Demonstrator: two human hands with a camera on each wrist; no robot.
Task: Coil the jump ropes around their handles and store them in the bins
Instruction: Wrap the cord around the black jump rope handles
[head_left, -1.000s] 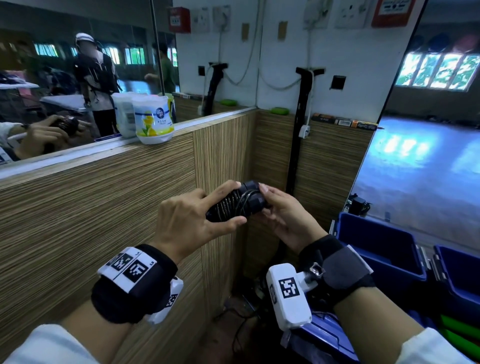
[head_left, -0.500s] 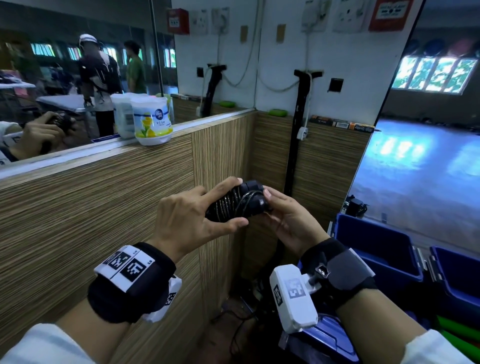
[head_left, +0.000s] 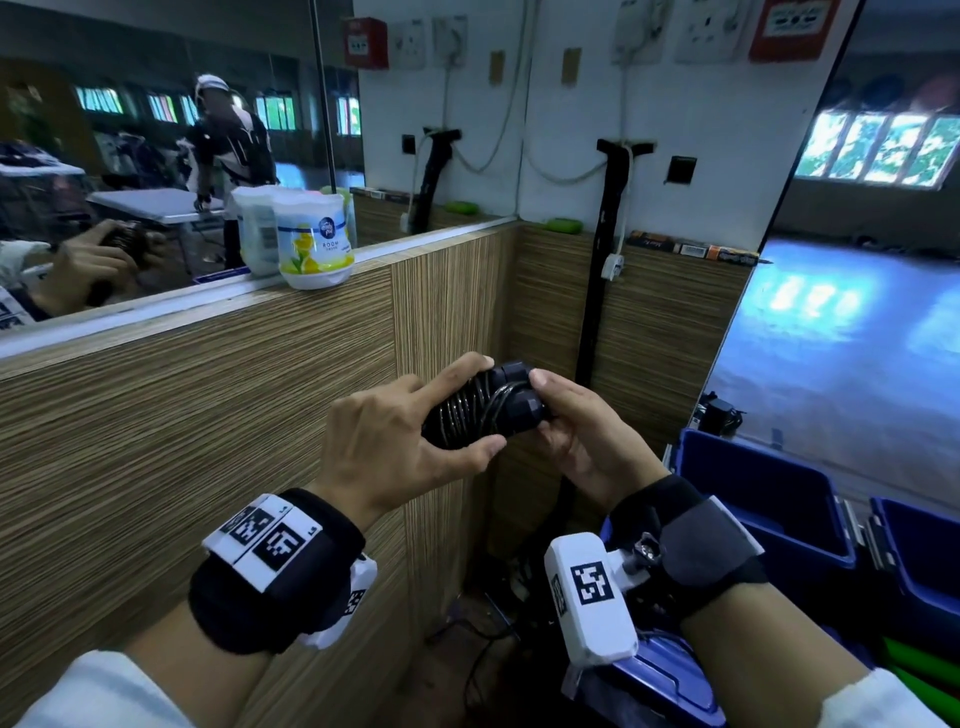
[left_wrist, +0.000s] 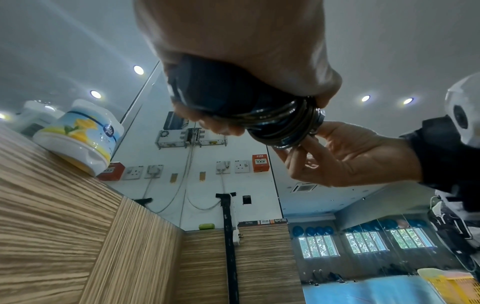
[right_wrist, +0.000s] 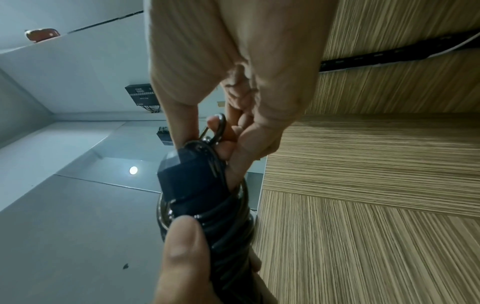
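Note:
A black jump rope (head_left: 480, 408) is coiled tightly round its paired black handles, held in the air in front of a wood-grain wall. My left hand (head_left: 400, 441) grips the coiled part, thumb below and index finger stretched along the top. My right hand (head_left: 576, 426) pinches the handles' end, where a loop of the rope's cable (right_wrist: 221, 126) runs over its fingers (right_wrist: 228, 148). In the left wrist view the coils (left_wrist: 283, 123) sit between both hands. Blue bins (head_left: 769, 499) stand open at the lower right.
A wood-grain partition (head_left: 208, 415) with a mirror above runs along the left. A white air-freshener tub (head_left: 314, 239) stands on its ledge. A black pole (head_left: 602, 270) leans in the corner. Cables lie on the floor below. A second blue bin (head_left: 919, 551) is at the far right.
Both hands have stayed nearly in place with the coiled rope. The right hand's fingers have shifted slightly at the handles' end.

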